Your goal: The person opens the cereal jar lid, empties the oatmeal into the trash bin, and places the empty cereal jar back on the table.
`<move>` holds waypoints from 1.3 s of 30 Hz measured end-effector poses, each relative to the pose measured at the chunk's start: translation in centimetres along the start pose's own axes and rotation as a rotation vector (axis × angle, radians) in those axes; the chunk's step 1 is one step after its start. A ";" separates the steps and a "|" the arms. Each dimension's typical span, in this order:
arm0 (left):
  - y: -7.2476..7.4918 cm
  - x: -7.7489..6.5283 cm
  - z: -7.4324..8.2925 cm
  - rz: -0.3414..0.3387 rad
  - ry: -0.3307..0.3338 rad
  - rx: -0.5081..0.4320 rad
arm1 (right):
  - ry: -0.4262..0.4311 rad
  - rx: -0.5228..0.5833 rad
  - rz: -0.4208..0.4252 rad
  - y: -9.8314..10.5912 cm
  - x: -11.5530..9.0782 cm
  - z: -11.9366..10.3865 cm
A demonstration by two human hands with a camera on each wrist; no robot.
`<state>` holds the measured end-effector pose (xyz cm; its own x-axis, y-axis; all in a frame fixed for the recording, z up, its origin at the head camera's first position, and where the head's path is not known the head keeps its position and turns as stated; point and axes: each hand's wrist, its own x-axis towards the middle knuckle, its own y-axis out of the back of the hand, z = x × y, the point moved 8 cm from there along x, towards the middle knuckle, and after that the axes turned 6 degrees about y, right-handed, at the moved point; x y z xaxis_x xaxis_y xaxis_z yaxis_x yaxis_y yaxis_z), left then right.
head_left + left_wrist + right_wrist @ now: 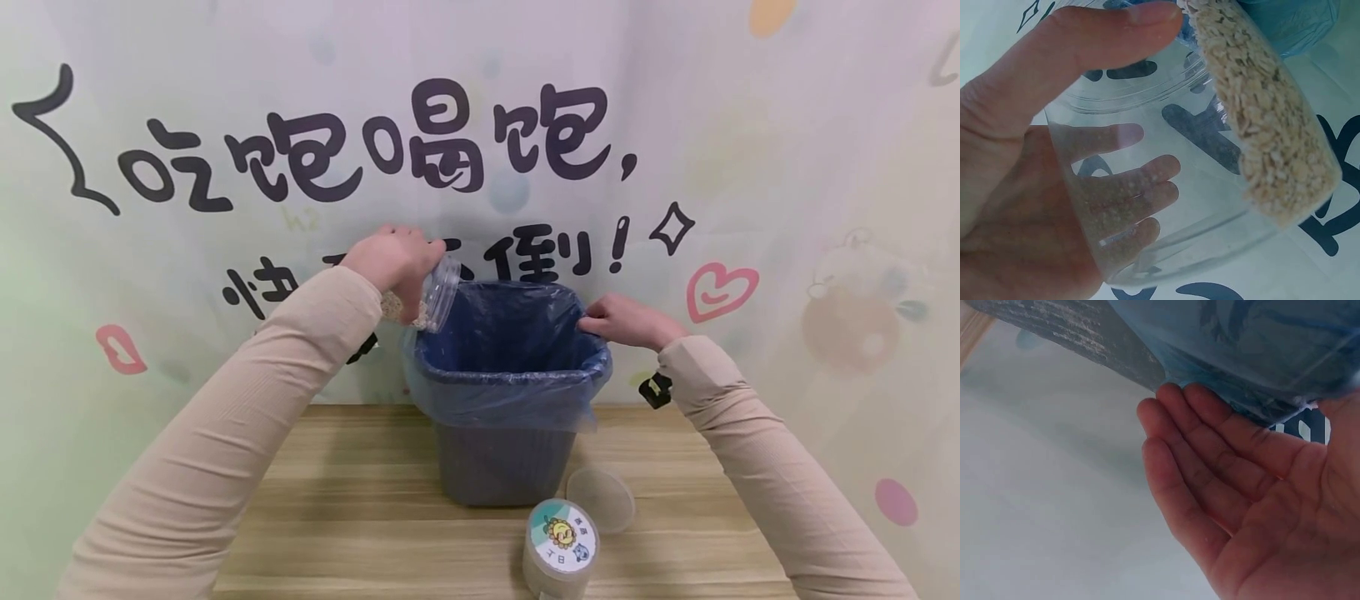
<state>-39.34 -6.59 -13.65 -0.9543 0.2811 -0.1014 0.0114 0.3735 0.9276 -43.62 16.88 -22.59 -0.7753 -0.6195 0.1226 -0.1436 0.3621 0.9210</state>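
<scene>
My left hand (396,265) grips a clear plastic jar (446,290) with its thumb and fingers around it. The jar is tipped sideways, its mouth toward the upper left part of the bin. Pale rolled oats (1272,119) lie along the jar's lower wall in the left wrist view. A dark trash can (502,467) stands upright, lined with a blue plastic bag (510,402) folded over its rim. At the right rim, my right hand (630,320) holds the bagged edge, thumb on top and fingers (1191,469) below on the outside.
A small lidded tub (558,573) with a sunflower label stands in front of the can. Beside it lies a round translucent lid (602,500). The wooden table (337,500) meets a printed cloth backdrop (787,167) close behind the can.
</scene>
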 end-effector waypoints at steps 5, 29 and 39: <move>-0.1 0.1 0.0 -0.009 0.003 0.002 | -0.001 0.018 -0.018 0.0 -0.1 0.0; 0.1 0.2 0.2 -0.019 0.017 0.023 | -0.037 -0.028 -0.023 0.1 0.0 0.3; 0.2 0.3 0.4 -0.018 0.020 0.050 | -0.007 -0.060 -0.015 0.2 0.1 -0.1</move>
<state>-39.48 -6.05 -13.65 -0.9603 0.2562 -0.1105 0.0082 0.4219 0.9066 -43.62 16.83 -22.39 -0.7776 -0.6196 0.1067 -0.1180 0.3105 0.9432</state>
